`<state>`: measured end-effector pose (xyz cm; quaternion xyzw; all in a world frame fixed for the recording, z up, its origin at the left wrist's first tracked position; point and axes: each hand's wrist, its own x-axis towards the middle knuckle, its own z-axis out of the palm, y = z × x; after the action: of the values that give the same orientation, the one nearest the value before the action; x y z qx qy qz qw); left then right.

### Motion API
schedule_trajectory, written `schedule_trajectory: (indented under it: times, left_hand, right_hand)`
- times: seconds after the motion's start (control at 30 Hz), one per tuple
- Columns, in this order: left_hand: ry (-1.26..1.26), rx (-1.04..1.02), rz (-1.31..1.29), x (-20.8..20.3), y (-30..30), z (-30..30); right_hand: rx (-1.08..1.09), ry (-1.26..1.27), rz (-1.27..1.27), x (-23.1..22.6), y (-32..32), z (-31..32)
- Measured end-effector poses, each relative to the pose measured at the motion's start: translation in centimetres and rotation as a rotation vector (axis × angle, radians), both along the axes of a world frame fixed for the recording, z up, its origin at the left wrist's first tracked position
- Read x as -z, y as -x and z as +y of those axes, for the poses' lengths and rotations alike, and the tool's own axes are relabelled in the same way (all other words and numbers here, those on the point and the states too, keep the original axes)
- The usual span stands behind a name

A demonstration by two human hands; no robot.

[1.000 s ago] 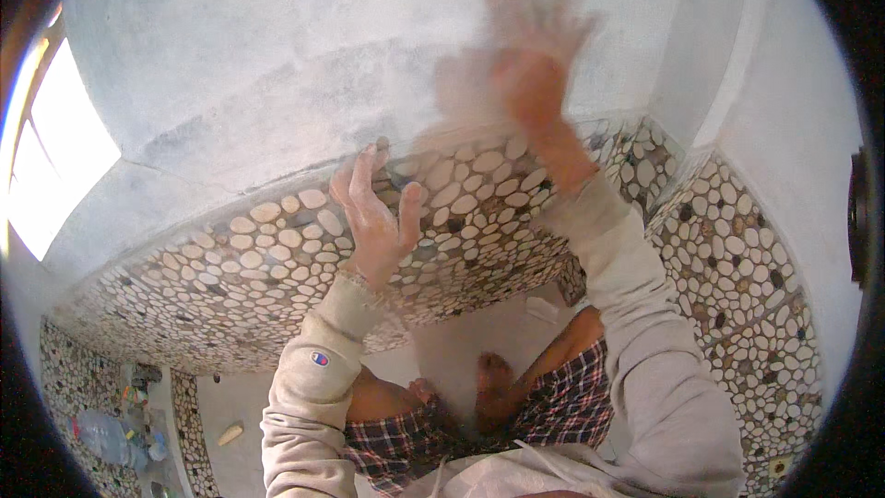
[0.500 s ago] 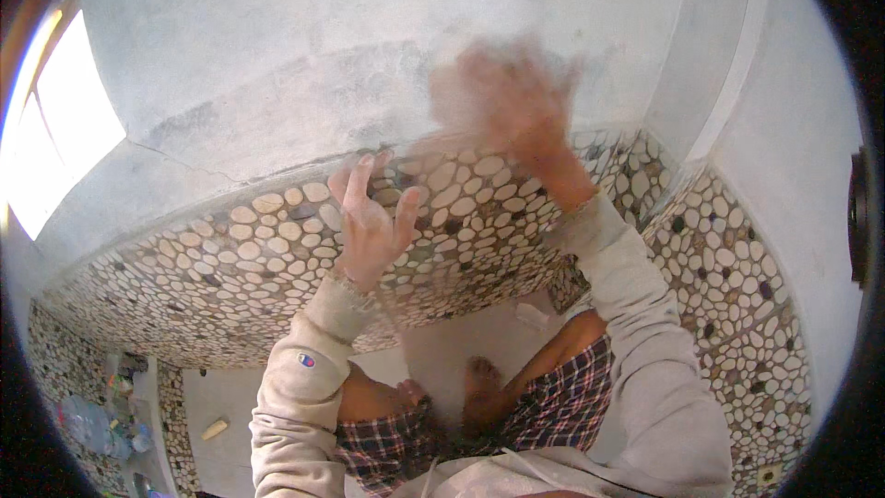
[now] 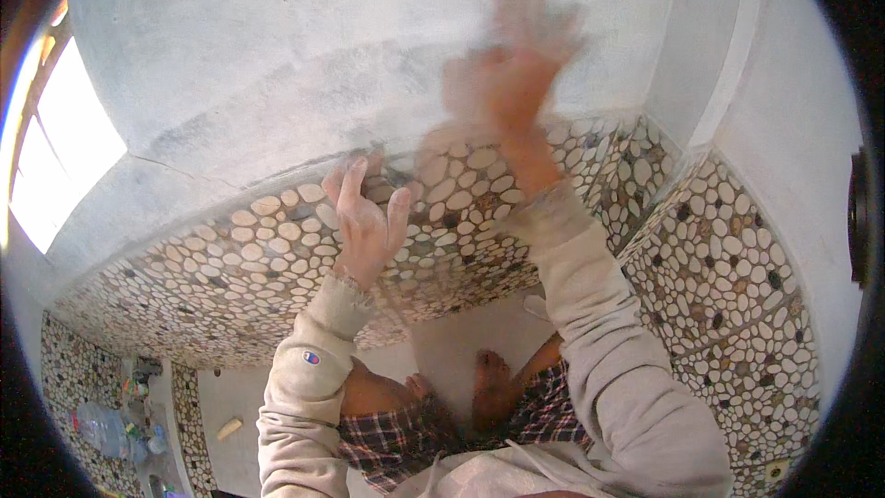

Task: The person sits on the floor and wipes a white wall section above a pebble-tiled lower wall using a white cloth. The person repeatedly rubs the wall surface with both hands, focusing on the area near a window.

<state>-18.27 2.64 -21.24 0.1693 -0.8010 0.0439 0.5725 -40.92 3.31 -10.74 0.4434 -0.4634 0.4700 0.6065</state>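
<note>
My left hand [image 3: 367, 221] is open, its dusty fingers apart, at the top edge of the pebble-covered lower wall [image 3: 244, 263]. Its fingertips are by the seam where the pebbles meet the pale plaster wall [image 3: 304, 83]; whether they press on it is hard to make out. To the right and higher up, my right hand [image 3: 516, 83] is smeared by motion in front of the plaster. Its fingers cannot be read, nor whether anything is in them. A darker grey patch [image 3: 359, 83] marks the plaster between and above the hands.
Pebble facing and a pale wall [image 3: 802, 129] form a corner at the right. A bright window [image 3: 69, 138] is at the far left, with a crack [image 3: 175, 166] beside it. Lower left are a clear plastic bottle [image 3: 101, 429] and a small light-coloured object [image 3: 229, 428] on the floor.
My right forearm has swung a little to the left, and the blurred hand reaches higher up the plaster. My left hand stays at nearly the same spot on the seam.
</note>
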Motion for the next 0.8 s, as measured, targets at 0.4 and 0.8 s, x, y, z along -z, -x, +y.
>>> schedule_trajectory:
  times: [0.4, 0.8]
  left_hand:
    - [-0.004, 0.065, 0.093, 1.0, -0.1, -0.5]
    - [0.045, -0.063, 0.053, 1.1, -0.4, -0.8]
  right_hand:
    - [-0.162, -0.142, -0.073, 0.6, -0.9, 1.1]
    - [-0.097, -0.249, 0.031, 1.6, -0.1, 0.2]
